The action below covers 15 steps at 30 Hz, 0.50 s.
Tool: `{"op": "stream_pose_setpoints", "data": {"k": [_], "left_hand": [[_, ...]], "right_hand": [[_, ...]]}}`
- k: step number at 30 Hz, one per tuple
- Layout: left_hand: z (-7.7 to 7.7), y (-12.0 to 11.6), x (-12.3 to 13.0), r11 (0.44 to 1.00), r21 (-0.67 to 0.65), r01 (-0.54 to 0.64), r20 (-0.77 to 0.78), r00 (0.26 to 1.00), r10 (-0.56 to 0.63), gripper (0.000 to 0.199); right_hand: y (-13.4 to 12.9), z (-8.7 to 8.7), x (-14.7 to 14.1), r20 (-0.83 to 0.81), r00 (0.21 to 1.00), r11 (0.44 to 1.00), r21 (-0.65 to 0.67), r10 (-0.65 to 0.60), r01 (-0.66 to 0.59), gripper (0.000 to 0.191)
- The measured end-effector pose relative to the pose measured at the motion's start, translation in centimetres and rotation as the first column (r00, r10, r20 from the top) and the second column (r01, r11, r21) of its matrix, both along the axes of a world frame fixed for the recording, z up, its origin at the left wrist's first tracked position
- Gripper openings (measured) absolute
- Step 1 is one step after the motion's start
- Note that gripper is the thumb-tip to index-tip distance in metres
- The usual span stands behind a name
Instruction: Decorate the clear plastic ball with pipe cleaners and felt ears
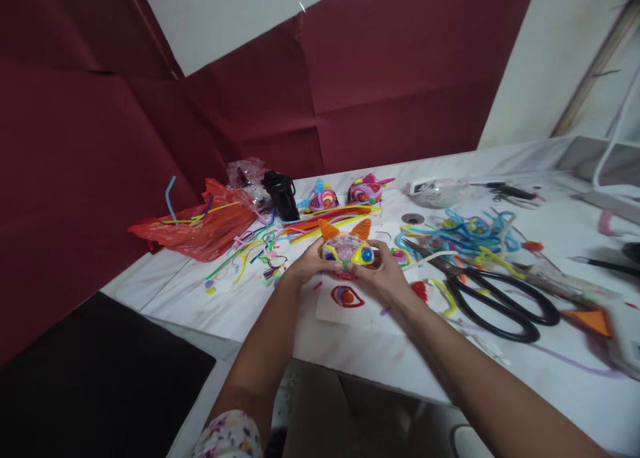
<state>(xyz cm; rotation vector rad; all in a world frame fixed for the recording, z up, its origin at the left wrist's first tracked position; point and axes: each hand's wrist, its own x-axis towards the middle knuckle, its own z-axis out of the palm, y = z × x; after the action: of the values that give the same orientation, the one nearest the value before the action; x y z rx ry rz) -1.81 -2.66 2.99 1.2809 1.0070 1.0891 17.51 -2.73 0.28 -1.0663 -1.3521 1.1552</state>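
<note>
Between both hands is a pipe-cleaner animal mask [345,246] with orange ears, yellow-rimmed blue eyes and a small green nose. My left hand [311,263] grips its left side, thumb along the lower front. My right hand [381,269] holds the right side, its thumb close to the nose. Just below the mask, a red eye-shaped piece [348,297] with an orange centre lies on a white sheet [327,311]. Partly hidden behind my right hand is another eye-shaped piece [401,257] with a green and yellow rim.
Large black-handled scissors [493,298] and a glue gun [613,328] lie at the right. Tangled blue pipe cleaners [465,231] are beyond them. Two finished-looking masks [367,190], a black bottle [281,195] and a red plastic bag [200,228] stand toward the back.
</note>
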Motion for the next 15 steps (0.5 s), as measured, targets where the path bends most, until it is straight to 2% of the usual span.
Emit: {"op": "stream_pose_setpoints", "data": {"k": [6,15], "left_hand": [[-0.10,0.06,0.20,1.000,0.027,-0.008,0.018,1.000,0.008,0.093],[-0.14,-0.16,0.28,1.000,-0.006,-0.002,-0.003,1.000,0.002,0.097]], "right_hand": [[0.07,0.04,0.07,-0.017,1.000,0.999,0.040,0.001,0.000,0.082],[0.14,-0.56,0.14,0.044,0.999,0.998,0.061,-0.012,0.009,0.083]]}}
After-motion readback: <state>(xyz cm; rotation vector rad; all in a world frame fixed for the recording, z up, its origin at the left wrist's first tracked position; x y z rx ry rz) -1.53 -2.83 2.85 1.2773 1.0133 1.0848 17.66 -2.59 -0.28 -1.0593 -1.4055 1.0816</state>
